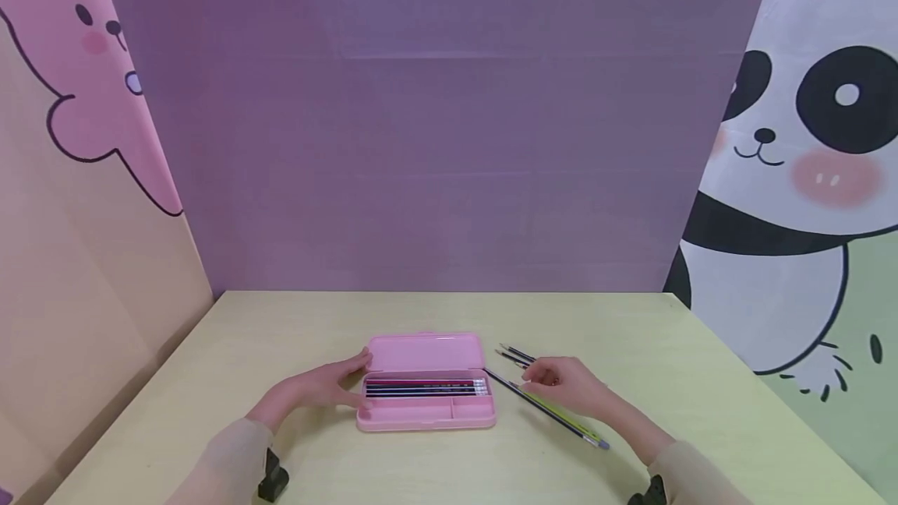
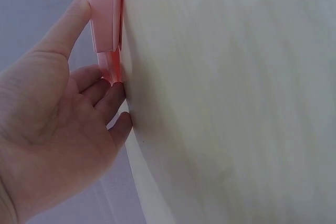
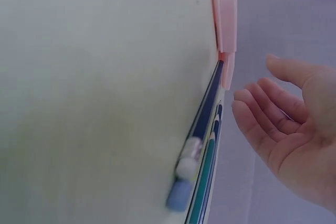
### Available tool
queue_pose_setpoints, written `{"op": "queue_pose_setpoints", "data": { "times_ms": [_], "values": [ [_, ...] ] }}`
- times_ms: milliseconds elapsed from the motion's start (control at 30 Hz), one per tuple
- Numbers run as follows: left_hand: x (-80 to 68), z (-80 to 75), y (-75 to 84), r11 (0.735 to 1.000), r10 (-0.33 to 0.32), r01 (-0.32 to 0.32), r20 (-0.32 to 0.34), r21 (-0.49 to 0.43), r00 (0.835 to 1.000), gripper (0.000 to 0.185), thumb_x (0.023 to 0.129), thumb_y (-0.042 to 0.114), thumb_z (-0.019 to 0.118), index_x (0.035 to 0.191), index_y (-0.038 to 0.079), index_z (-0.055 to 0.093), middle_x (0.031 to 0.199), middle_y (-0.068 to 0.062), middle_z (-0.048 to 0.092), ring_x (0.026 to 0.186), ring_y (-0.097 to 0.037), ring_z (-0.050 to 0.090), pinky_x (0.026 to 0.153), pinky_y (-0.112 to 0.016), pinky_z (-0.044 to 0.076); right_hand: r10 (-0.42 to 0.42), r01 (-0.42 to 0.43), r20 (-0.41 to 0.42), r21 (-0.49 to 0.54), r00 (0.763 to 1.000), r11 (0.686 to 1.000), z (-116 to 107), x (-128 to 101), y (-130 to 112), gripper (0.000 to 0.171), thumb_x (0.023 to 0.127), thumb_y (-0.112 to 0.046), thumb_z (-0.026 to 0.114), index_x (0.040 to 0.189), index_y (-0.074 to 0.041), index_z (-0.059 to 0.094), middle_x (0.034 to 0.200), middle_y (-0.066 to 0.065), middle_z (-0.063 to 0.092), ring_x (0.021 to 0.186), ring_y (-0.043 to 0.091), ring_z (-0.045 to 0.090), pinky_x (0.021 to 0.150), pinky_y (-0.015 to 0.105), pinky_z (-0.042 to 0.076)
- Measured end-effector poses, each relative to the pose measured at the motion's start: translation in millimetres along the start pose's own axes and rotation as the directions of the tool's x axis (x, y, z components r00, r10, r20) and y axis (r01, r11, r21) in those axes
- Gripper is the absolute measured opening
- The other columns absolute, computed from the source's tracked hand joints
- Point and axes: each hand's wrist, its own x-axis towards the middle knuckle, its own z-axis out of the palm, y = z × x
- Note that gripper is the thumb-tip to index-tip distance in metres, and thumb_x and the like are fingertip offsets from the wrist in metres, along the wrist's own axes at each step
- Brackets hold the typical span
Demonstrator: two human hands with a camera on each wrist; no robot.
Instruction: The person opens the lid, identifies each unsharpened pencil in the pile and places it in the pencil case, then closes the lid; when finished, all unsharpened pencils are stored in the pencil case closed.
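- Pink case (image 1: 426, 382) open near the front middle of the table (image 1: 281, 333), lid (image 1: 426, 352) laid back flat – several pencils side by side in its long tray (image 1: 426, 388), erasers toward the right.
- Left hand (image 1: 319, 390) against the case's left end: thumb up on the lid's corner, fingers lightly bent against the lower edge (wrist view shows fingertips (image 2: 113, 95) touching the pink rim (image 2: 107, 30)). Steadying touch, no wrap round it.
- Right hand (image 1: 564, 384) just right of the case, over loose pencils (image 1: 554, 410) lying slantwise on the table. Fingers gently curved and apart, palm open in the wrist view (image 3: 286, 124) – nothing pinched, close to the pencils but apart from them.
- Loose pencils: a dark one and a green one, tips toward the case's right end, erasers (image 3: 185, 179) toward the table's front; two more short tips (image 1: 515, 354) poking out behind the hand.
- Purple backdrop (image 1: 435, 123) behind, a pink bear panel (image 1: 77, 84) left, a panda panel (image 1: 807, 162) right.
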Motion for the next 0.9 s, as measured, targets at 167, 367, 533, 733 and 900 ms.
{"op": "queue_pose_setpoints", "data": {
  "times_ms": [167, 367, 533, 733, 900],
  "values": [
    [-0.5, -1.7, 0.3, 1.0, -0.003, 0.003, -0.001, 0.002, 1.0, 0.098, 0.077, 0.045, 0.073, 0.151, 0.013, 0.018, 0.157, -0.011, 0.013, 0.144, -0.036, 0.014, 0.115, -0.054, 0.016, -0.008, 0.008, 0.01, 0.01, 1.0, 1.0, -2, -9, 4, 0.015, 0.085, -0.018, 0.068, 0.091, -0.004, 0.065, 0.077, -0.003, 0.063, 0.066, 0.0, 0.053, 0.06, 0.019, 0.048],
    [-0.6, -2.9, 1.0, 1.0, -0.01, 0.01, -0.009, 0.024, 1.0, 0.097, 0.077, 0.046, 0.073, 0.151, 0.014, 0.02, 0.157, -0.011, 0.015, 0.143, -0.036, 0.016, 0.115, -0.054, 0.017, 0.012, -0.014, 0.052, 0.038, 0.999, 0.999, -4, -16, 9, 0.014, 0.083, -0.017, 0.07, 0.089, -0.005, 0.064, 0.077, -0.004, 0.062, 0.065, 0.001, 0.053, 0.059, 0.018, 0.048],
    [-0.1, -2.4, 0.1, 1.0, 0.002, -0.002, -0.004, 0.018, 1.0, 0.097, 0.077, 0.046, 0.073, 0.151, 0.012, 0.019, 0.157, -0.012, 0.015, 0.143, -0.036, 0.015, 0.115, -0.053, 0.017, 0.001, -0.004, 0.073, 0.039, 0.997, 0.999, -6, -20, 12, 0.015, 0.083, -0.016, 0.07, 0.091, -0.004, 0.064, 0.079, -0.002, 0.064, 0.066, 0.0, 0.055, 0.06, 0.019, 0.049],
    [-0.6, -0.6, -0.1, 1.0, 0.007, -0.007, 0.005, -0.004, 1.0, 0.099, 0.076, 0.045, 0.074, 0.151, 0.012, 0.018, 0.157, -0.013, 0.013, 0.143, -0.036, 0.014, 0.115, -0.054, 0.015, 0.002, -0.005, 0.091, 0.029, 0.996, 1.0, -10, -24, 13, 0.018, 0.083, -0.014, 0.07, 0.095, -0.002, 0.065, 0.082, -0.001, 0.066, 0.069, 0.001, 0.057, 0.062, 0.019, 0.051],
    [-1.6, 0.0, 0.2, 1.0, 0.01, -0.01, 0.0, 0.0, 1.0, 0.099, 0.076, 0.045, 0.074, 0.151, 0.012, 0.018, 0.157, -0.013, 0.014, 0.143, -0.037, 0.015, 0.115, -0.054, 0.016, 0.016, -0.016, 0.103, -0.004, 0.995, 1.0, -14, -26, 14, 0.021, 0.083, -0.012, 0.069, 0.099, 0.0, 0.065, 0.085, 0.002, 0.068, 0.072, 0.004, 0.06, 0.065, 0.019, 0.052]
  ]
}}
